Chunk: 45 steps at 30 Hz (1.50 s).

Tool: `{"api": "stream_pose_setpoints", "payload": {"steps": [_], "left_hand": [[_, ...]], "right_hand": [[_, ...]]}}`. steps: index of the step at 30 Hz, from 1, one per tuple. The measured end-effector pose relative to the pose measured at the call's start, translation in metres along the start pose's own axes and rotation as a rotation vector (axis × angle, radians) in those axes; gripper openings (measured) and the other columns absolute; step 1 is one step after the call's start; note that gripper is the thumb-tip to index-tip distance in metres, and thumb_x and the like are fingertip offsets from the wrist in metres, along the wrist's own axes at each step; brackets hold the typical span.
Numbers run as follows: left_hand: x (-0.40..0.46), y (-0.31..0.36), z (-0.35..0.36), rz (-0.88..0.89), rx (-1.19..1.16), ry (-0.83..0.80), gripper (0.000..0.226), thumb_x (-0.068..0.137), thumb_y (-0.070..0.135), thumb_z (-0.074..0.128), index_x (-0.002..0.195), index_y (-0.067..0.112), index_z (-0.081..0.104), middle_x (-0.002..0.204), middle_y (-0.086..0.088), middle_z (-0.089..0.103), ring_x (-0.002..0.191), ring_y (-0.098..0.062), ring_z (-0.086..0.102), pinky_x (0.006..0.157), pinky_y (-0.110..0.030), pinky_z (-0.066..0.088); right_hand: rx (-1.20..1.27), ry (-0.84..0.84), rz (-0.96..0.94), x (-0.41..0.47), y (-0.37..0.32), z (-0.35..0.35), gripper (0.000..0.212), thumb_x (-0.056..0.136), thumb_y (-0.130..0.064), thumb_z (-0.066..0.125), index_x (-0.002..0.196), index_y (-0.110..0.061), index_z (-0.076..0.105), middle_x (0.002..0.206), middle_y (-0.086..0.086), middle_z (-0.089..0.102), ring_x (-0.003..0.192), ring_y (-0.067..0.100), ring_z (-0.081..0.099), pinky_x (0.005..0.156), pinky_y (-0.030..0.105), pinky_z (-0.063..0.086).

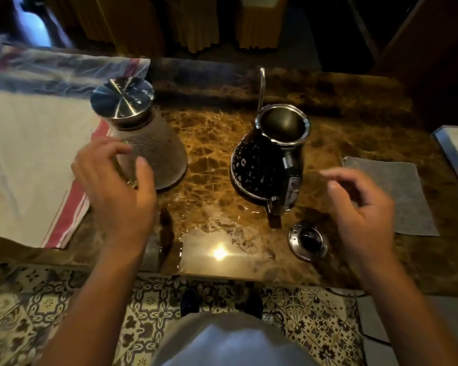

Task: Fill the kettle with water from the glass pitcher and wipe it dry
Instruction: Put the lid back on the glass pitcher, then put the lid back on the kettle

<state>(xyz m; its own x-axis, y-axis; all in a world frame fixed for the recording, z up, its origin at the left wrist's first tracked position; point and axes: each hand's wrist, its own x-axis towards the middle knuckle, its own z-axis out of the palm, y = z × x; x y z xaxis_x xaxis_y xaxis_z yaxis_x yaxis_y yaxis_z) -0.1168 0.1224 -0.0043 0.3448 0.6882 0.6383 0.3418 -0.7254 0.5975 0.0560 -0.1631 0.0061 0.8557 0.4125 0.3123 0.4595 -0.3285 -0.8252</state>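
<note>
Brown veined marble forms the counter (212,143) before us, glossy and carrying the bright reflection of a lamp near its front edge. On it, left of centre, stands the glass pitcher (156,151), upright, its ribbed body narrowing toward a brushed metal cap (122,97). Our left hand (117,186) is at the pitcher's near side, fingers spread and loosely bent around the glass; we cannot tell whether they have closed on it or only touch it. To the right of the pitcher, well apart from it, stands the kettle (259,165), dark with pale speckles, its mouth uncovered, its thin curved spout (261,88) pointing away from us and its handle (291,180) turned toward us. The kettle's lid (307,240) lies on the counter just in front of the handle, knob upward. Our right hand (362,207) hovers above the counter to the right of the kettle, fingers relaxed and slightly curled, holding nothing. Beyond that hand a grey cloth (397,196) lies flat on the counter. A white towel with red stripes (32,165) covers the counter's left end, beside the pitcher. Patterned floor tiles (64,313) show below the counter's edge.
</note>
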Motion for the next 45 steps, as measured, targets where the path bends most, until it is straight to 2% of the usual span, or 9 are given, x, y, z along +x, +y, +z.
{"api": "stream_pose_setpoints", "payload": {"steps": [5,9,12,15,19,26,30,37,45], "left_hand": [[-0.045,0.062,0.034,0.048,-0.218,-0.228,0.027,0.098,0.014,0.06,0.12,0.0,0.059,0.118,-0.01,0.058,0.112,-0.025,0.055,0.094,-0.039,0.047],[-0.072,0.11,0.053,-0.129,-0.392,-0.313,0.028,0.104,0.019,0.054,0.129,0.01,0.063,0.12,0.001,0.066,0.112,-0.004,0.062,0.094,-0.02,0.048],[-0.083,0.133,0.065,-0.217,-0.476,-0.351,0.028,0.105,0.021,0.054,0.133,0.019,0.06,0.116,0.009,0.07,0.11,-0.004,0.066,0.09,-0.018,0.052],[-0.089,0.146,0.076,-0.213,-0.505,-0.393,0.035,0.104,0.029,0.055,0.139,0.029,0.053,0.112,0.023,0.067,0.106,-0.001,0.066,0.085,-0.017,0.053],[-0.092,0.153,0.088,-0.204,-0.586,-0.509,0.041,0.102,0.034,0.057,0.142,0.04,0.046,0.113,0.004,0.072,0.104,-0.01,0.072,0.086,-0.024,0.058],[-0.095,0.15,0.103,-0.17,-0.578,-0.515,0.033,0.107,0.024,0.05,0.137,0.037,0.043,0.08,-0.003,0.064,0.071,-0.02,0.067,0.067,-0.044,0.057],[-0.091,0.146,0.099,-0.139,-0.555,-0.471,0.03,0.107,0.021,0.046,0.136,0.024,0.043,0.07,-0.01,0.058,0.062,-0.019,0.062,0.059,-0.029,0.054],[-0.064,0.105,0.082,-0.119,-0.514,-0.442,0.026,0.107,0.024,0.047,0.128,0.041,0.047,0.063,-0.006,0.055,0.053,-0.014,0.059,0.053,-0.027,0.051],[-0.04,0.082,0.079,-0.187,-0.667,-0.606,0.022,0.099,0.033,0.052,0.112,0.051,0.051,0.055,-0.016,0.051,0.044,-0.024,0.054,0.044,-0.045,0.047]], "right_hand": [[-0.115,-0.135,0.168,-0.023,0.063,-0.034,0.012,0.097,-0.027,0.068,0.107,-0.029,0.074,0.105,-0.011,0.072,0.094,0.003,0.066,0.082,0.045,0.058],[-0.143,-0.255,0.146,-0.038,0.079,-0.039,0.01,0.094,-0.037,0.07,0.102,-0.033,0.074,0.101,-0.017,0.07,0.086,0.003,0.065,0.075,0.033,0.055],[-0.112,-0.346,0.197,-0.045,0.081,-0.036,0.014,0.089,-0.031,0.077,0.103,-0.029,0.075,0.092,-0.019,0.067,0.081,-0.006,0.061,0.066,0.012,0.045],[-0.088,-0.399,0.199,-0.051,0.09,-0.033,0.018,0.087,-0.037,0.078,0.104,-0.033,0.075,0.078,-0.014,0.065,0.07,0.003,0.059,0.059,0.02,0.047],[-0.187,-0.404,0.113,-0.054,0.101,-0.029,0.021,0.085,-0.05,0.073,0.102,-0.038,0.076,0.071,-0.015,0.065,0.072,0.005,0.061,0.059,0.023,0.046],[-0.221,-0.457,0.08,-0.048,0.102,-0.03,0.017,0.088,-0.05,0.074,0.104,-0.044,0.076,0.066,-0.013,0.066,0.071,0.005,0.064,0.057,0.021,0.045],[-0.182,-0.45,0.115,-0.048,0.1,-0.032,0.019,0.089,-0.045,0.073,0.107,-0.04,0.078,0.062,-0.018,0.064,0.067,0.002,0.064,0.056,0.016,0.041],[0.087,-0.424,0.309,-0.037,0.086,-0.031,0.005,0.093,-0.029,0.072,0.094,-0.029,0.078,0.064,0.01,0.064,0.052,0.007,0.051,0.053,0.023,0.042],[0.405,-0.215,0.465,-0.015,0.05,-0.016,0.009,0.096,-0.015,0.071,0.089,-0.017,0.076,0.054,-0.006,0.047,0.048,0.009,0.04,0.047,0.016,0.038]]}}
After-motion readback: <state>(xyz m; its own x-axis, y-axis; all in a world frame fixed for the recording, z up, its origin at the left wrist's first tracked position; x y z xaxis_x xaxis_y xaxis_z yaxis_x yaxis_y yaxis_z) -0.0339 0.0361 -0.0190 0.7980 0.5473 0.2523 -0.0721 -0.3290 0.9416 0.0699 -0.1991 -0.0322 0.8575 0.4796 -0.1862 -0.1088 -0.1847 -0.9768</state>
